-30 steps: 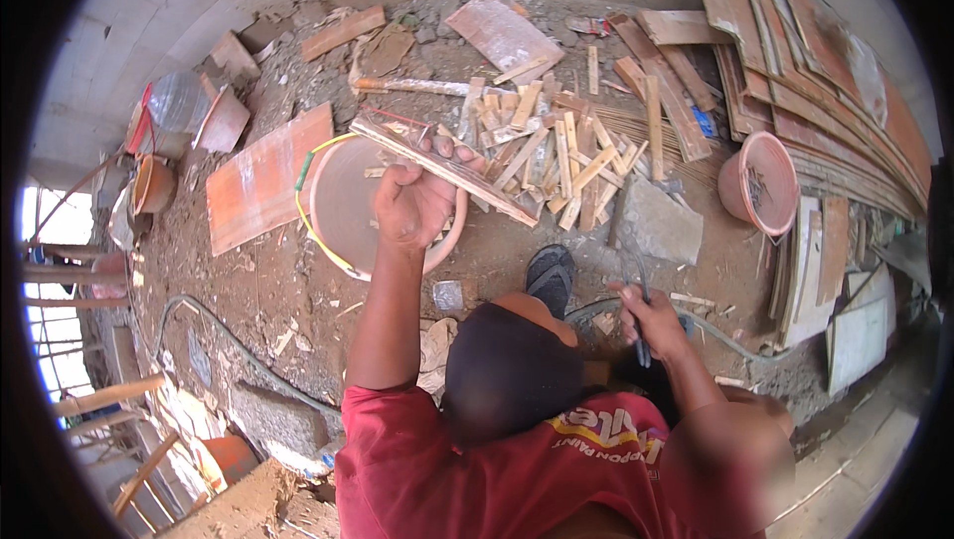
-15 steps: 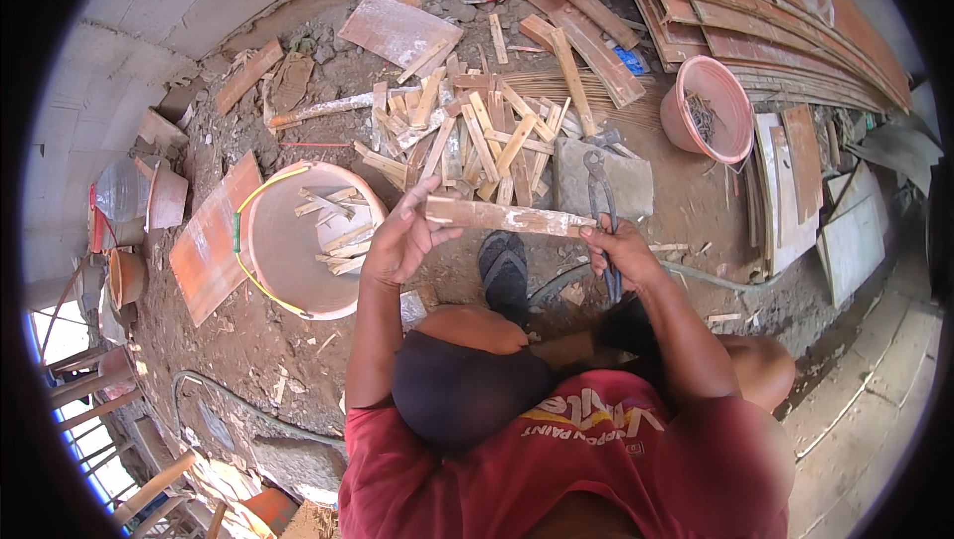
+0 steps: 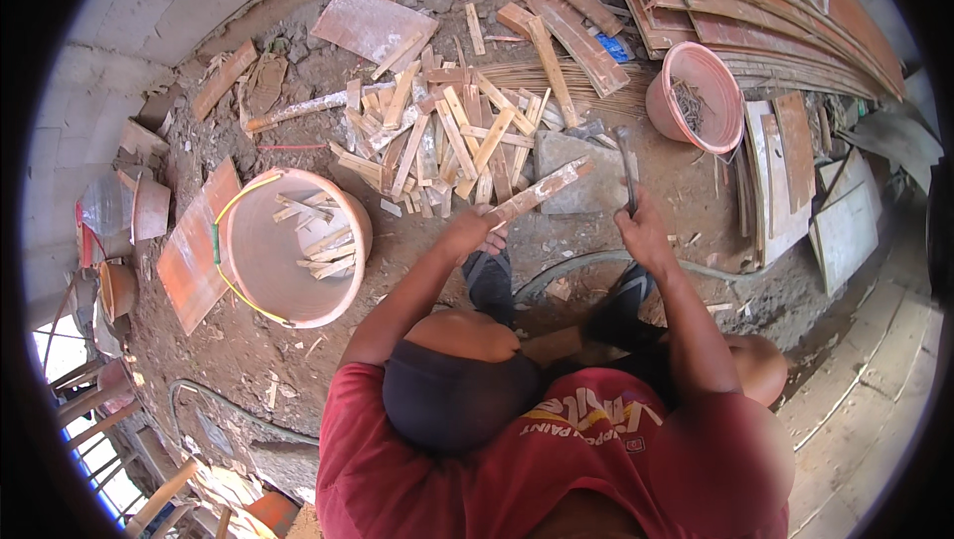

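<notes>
My left hand point(image 3: 471, 234) is closed round the near end of a short wooden strip point(image 3: 542, 193) smeared with whitish cement. The strip slants up to the right, and its far end lies over a pale stone block point(image 3: 558, 157); whether it touches the block I cannot tell. In my right hand point(image 3: 644, 231) are dark metal pincers point(image 3: 627, 163), held upright by the handles just right of the block and apart from the strip. Beyond my hands lies a heap of short wooden pieces point(image 3: 452, 134).
A large pinkish bucket point(image 3: 248, 276) with some wood pieces stands at left. A smaller pink bucket point(image 3: 733, 114) holding nails is at the right. Stacked boards point(image 3: 686, 2) fill the far right corner. A hose point(image 3: 576, 259) crosses the dirt floor near my feet.
My left hand has swung the strip from level to slanting over the block, shifting its grip to the near end. My right hand has let go of the strip and raised the pincers.
</notes>
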A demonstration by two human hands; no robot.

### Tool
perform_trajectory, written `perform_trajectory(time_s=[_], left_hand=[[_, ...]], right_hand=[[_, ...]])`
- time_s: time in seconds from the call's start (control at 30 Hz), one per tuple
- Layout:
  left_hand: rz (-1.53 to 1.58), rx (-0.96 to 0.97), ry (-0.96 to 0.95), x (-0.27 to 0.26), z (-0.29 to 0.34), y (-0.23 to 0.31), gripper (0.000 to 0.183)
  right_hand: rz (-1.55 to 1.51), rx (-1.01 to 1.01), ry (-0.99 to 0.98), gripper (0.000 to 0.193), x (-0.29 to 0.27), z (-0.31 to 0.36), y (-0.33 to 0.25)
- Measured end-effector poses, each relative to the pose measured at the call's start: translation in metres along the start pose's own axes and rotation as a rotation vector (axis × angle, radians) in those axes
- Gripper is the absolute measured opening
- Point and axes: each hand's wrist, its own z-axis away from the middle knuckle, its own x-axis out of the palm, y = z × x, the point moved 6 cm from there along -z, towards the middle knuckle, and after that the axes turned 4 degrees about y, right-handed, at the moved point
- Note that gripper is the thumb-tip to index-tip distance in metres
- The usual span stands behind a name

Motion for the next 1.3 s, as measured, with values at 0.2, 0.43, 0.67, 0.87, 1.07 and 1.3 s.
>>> perform_trajectory(time_s=[0.2,0.43,0.67,0.87,1.07,1.3], left_hand=[[-0.086,-0.022,0.040,-0.004,0.008,-0.014,0.036],[-0.181,0.049,0.142,-0.003,0.016,0.003,0.037],[-0.148,0.143,0.175,-0.006,0.007,-0.007,0.038],[-0.136,0.127,0.206,-0.004,0.010,-0.001,0.037],[-0.141,0.131,0.206,-0.004,0.011,-0.008,0.036],[-0.132,0.180,0.223,0.000,0.015,0.002,0.036]], right_hand=[[0.033,-0.002,-0.153,0.031,0.039,0.045,-0.001],[-0.063,-0.174,0.070,0.025,0.052,0.053,-0.066],[0.018,-0.133,-0.110,0.027,0.059,0.045,-0.087],[0.292,-0.335,-0.117,0.032,0.093,0.043,-0.029],[0.007,0.004,-0.131,0.026,0.042,0.047,-0.124],[0.311,-0.251,-0.184,0.029,0.094,0.036,-0.002]])
